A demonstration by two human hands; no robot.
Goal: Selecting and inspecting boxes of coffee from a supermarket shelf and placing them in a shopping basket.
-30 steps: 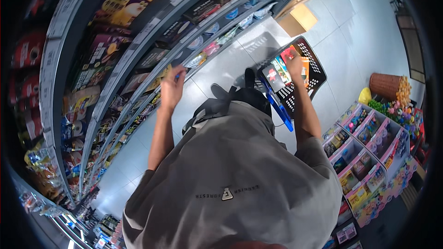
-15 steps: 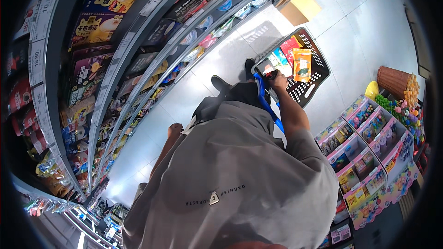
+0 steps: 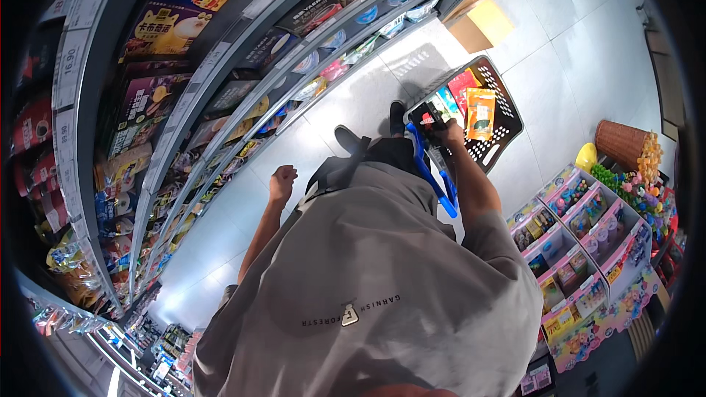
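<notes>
At the basket's near end my right hand point(image 3: 451, 134) is closed around something dark that I cannot make out. The dark shopping basket point(image 3: 507, 114) has perforated walls, and a blue handle point(image 3: 430, 176) hangs out on its near side. Inside lie an orange pouch point(image 3: 480, 114), a red pack point(image 3: 463, 82) and a light blue and white pack point(image 3: 447, 101). My left hand point(image 3: 282, 180) hangs to the left of my body, fingers curled, with nothing visible in it. It is nearest to the shelves but apart from them.
Tall shelves point(image 3: 165, 154) of boxed and bagged goods line the left. A cardboard box point(image 3: 482, 24) stands on the floor ahead. At the right are a display stand point(image 3: 573, 242) of small goods and a brown wicker basket point(image 3: 618, 143) with colourful flowers.
My left hand has swung forward and up from beside my body. The blue handle shows lower than before. My right hand stays at the basket.
</notes>
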